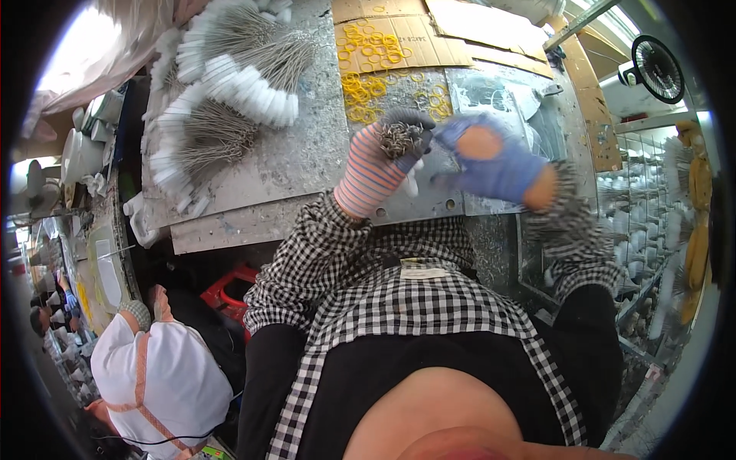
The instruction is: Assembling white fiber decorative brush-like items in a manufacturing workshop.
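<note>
My left hand (376, 165), in a pink-and-grey striped glove with dark coated fingers, is closed around a bundle of wire-stemmed brushes (399, 140). The twisted wire ends face up, and a bit of white bristle shows below the fist. Just right of the bundle is my right hand (487, 157), in a blue glove with a round opening on its back. Motion smears its fingers, so whether they hold anything does not show. Beyond both hands, yellow rubber bands (364, 96) lie scattered on the table and on a cardboard sheet (437, 50).
Bundles of white-bristled wire brushes (203, 126) cover the left of the grey table (318, 165). Clear plastic bags (498, 100) lie at the right. A black fan (657, 69) and a rack of brushes (644, 207) stand farther right. A person in white (165, 376) is at lower left.
</note>
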